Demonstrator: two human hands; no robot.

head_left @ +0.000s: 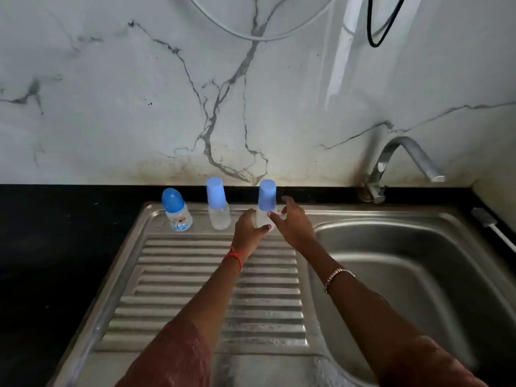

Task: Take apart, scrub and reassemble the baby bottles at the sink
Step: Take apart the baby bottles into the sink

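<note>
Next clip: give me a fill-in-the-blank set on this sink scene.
1. The drainboard holds ___ bottles.
2. The left hand grips the ___most bottle.
3. The printed bottle stands farthest ___.
4. Every cap has the colour ___.
Missing: three; right; left; blue.

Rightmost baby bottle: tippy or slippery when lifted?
The rightmost baby bottle looks tall, narrow and clear, so probably light and tippy. Its tall blue cap might pop off if pulled; the left hand around the body seems safer.
</note>
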